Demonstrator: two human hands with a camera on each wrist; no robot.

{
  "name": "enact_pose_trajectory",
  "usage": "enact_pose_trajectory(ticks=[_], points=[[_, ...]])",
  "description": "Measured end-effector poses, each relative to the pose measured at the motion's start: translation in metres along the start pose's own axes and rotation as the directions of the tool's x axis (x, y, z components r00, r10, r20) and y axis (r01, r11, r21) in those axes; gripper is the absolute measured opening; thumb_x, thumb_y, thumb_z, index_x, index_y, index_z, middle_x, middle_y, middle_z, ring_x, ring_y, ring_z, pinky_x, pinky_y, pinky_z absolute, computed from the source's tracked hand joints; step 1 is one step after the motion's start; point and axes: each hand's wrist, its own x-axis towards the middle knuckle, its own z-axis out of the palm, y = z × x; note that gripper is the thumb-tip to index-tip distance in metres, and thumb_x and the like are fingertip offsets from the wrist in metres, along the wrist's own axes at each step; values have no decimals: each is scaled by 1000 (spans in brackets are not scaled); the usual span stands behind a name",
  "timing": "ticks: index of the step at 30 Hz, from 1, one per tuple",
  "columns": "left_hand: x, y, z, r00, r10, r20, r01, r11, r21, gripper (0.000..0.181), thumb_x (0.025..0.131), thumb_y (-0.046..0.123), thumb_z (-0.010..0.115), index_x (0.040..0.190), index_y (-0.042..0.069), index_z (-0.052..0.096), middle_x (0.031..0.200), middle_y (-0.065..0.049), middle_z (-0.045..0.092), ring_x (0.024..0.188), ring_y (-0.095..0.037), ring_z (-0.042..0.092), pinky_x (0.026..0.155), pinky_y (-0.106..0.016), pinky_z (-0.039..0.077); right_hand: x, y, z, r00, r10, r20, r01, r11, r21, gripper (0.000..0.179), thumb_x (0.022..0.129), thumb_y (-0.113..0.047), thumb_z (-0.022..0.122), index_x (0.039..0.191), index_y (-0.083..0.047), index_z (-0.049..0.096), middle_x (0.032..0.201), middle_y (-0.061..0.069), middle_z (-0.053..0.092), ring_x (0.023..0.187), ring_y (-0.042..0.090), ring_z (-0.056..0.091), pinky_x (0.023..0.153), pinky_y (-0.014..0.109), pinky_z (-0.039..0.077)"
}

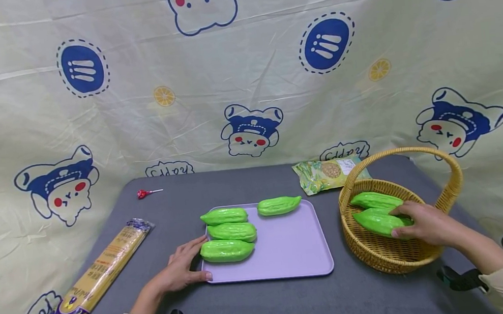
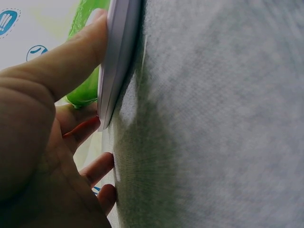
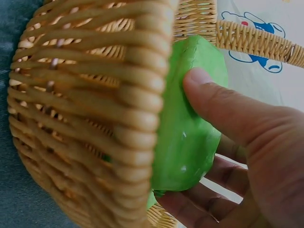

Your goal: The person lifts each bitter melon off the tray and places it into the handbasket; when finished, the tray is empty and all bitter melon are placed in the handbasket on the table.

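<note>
In the basket, my right hand (image 1: 419, 223) grips a green bitter melon (image 3: 190, 123), thumb on one side and fingers round the other. A second bitter melon (image 1: 375, 198) lies just behind it, inside the wicker basket (image 1: 358, 250). My left hand (image 1: 180, 267) rests at the left edge of the lilac tray (image 1: 285, 256), its thumb tip on the rim and its fingers spread. Three bitter melons (image 1: 229, 250) lie stacked in a column along the tray's left side. Another bitter melon (image 1: 278, 206) lies at the tray's back edge.
A long pack of noodles (image 1: 102, 267) lies slanted on the left of the grey table (image 1: 258, 310). Behind it is a red lollipop (image 1: 143, 194). A green and yellow bag (image 1: 322, 175) sits behind the basket, whose tall handle (image 1: 453, 176) arches over it. A printed cloth hangs behind.
</note>
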Motion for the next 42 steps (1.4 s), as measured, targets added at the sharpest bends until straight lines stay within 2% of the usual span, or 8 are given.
enact_pose_trajectory(ticks=[14, 21, 26, 33, 42], points=[[0, 0, 1, 1000, 11, -7, -11, 1000, 11, 87, 75, 39, 76, 145, 6, 35, 153, -14, 31, 131, -41, 30, 96, -61, 24, -2, 3, 6, 999, -30, 17, 30, 1000, 1, 54, 76, -43, 73, 109, -1, 66, 109, 21, 64, 101, 42, 59, 81, 55, 46], [1, -1, 1, 1000, 5, -1, -5, 1000, 3, 88, 75, 40, 76, 145, 6, 34, 153, -14, 30, 132, -41, 28, 97, -63, 22, -1, 6, 10, 999, -8, 34, 8, 1000, -13, 54, 75, -45, 74, 107, -2, 67, 107, 18, 62, 97, 36, 60, 76, 51, 48], [1, -1, 1, 1000, 3, -2, -3, 1000, 1, 88, 75, 40, 76, 146, 7, 34, 153, -14, 30, 132, -41, 28, 98, -63, 22, -2, 5, 12, 999, -9, 32, 10, 1000, -23, 51, 74, -44, 75, 105, -3, 67, 99, 10, 61, 89, 26, 59, 70, 41, 48], [1, -1, 1, 1000, 7, -7, -7, 1000, 7, 88, 75, 40, 76, 145, 7, 35, 153, -13, 30, 132, -41, 28, 98, -62, 23, -3, 8, 13, 999, -31, 12, 32, 999, -28, 47, 73, -42, 77, 101, -5, 67, 97, 10, 63, 89, 28, 60, 72, 44, 48], [0, 0, 0, 1000, 8, -2, -8, 1000, 11, 88, 76, 40, 75, 145, 7, 34, 153, -14, 30, 132, -41, 28, 98, -62, 23, -5, 12, 16, 1000, -31, 0, 31, 999, -21, 46, 72, -41, 78, 100, -7, 67, 91, 3, 59, 81, 16, 56, 65, 33, 44]])
